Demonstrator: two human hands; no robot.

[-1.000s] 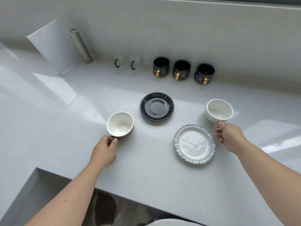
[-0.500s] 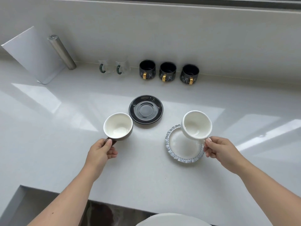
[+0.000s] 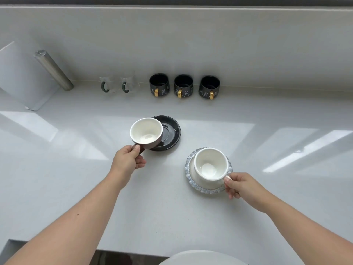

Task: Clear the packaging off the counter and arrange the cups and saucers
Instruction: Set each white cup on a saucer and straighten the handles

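My left hand (image 3: 127, 162) pinches brown cup (image 3: 146, 132) handle, cup overhanging black saucer (image 3: 170, 133) edge: could tip. Right hand (image 3: 242, 185) pinches white cup (image 3: 210, 166) handle over glass saucer (image 3: 208, 189); hard landing risks chipping.

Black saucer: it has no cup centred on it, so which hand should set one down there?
Left hand: its brown cup overlaps the black saucer. Right hand holds the white cup.

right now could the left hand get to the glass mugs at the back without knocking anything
Probably not yet: the left hand is shut on the brown cup. Otherwise the counter toward the glass mugs looks free.
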